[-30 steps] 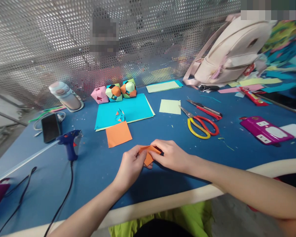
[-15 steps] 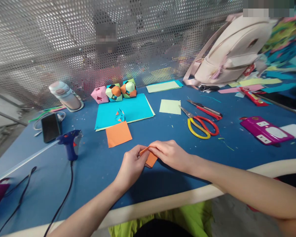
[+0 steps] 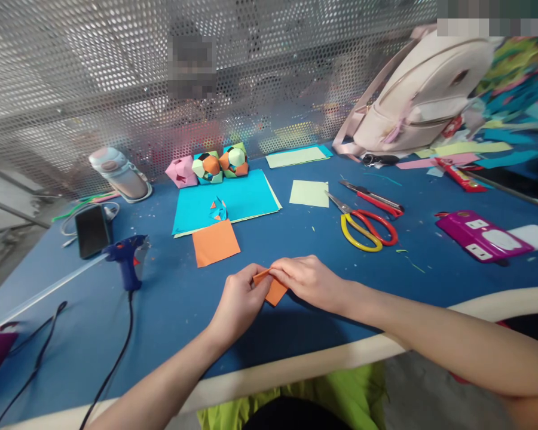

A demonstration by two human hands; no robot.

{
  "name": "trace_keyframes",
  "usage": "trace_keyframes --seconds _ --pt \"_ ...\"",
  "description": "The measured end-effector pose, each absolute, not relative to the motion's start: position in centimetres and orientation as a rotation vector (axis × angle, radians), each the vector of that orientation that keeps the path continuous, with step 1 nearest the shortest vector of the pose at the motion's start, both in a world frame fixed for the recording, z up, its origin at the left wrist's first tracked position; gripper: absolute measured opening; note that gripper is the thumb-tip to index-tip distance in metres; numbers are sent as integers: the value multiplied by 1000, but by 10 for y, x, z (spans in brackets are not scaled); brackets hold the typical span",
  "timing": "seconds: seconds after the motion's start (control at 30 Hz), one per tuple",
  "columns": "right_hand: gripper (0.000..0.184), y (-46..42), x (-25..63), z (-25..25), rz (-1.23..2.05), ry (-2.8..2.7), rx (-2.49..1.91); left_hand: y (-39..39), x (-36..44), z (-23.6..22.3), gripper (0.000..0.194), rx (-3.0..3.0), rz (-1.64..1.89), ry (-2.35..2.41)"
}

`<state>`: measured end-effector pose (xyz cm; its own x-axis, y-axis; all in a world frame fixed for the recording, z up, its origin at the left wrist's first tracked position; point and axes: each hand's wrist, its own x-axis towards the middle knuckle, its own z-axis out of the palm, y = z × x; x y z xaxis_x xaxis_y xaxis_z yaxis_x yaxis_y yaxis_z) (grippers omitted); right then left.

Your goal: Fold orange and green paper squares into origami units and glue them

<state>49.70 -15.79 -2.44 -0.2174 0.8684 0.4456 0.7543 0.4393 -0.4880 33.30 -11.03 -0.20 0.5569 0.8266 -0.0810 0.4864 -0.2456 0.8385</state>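
Orange paper [image 3: 277,291] is folded over near the front of the desk [image 3: 170,316], pinched in the closed grip of left hand [image 3: 238,301] and right hand [image 3: 316,282], probably with its crease being pressed.

Compared with one second ago, the folded orange paper [image 3: 276,291] presents a changed outline. The broad upper flap, whose point then showed at 3 o'clock beside the right hand [image 3: 311,282], is now out of sight there; a narrow raised edge shows toward 10 o'clock, at the left hand [image 3: 241,300]. The visible lower panel has shifted toward 4 o'clock. The right thumb has moved toward 12 o'clock, off the paper's middle to its upper edge. The left fingertips noted below the paper at 6 o'clock are no longer visible.
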Motion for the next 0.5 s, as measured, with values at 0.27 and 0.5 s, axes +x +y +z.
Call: trace_keyframes --seconds 0.27,0.5 --pt "15 -160 494 -11 417 -1813 -1495 -107 333 -1 27 1812 590 1096" --pt "23 -160 496 -21 259 -1935 -1517 -108 335 1 22 1749 538 1040"
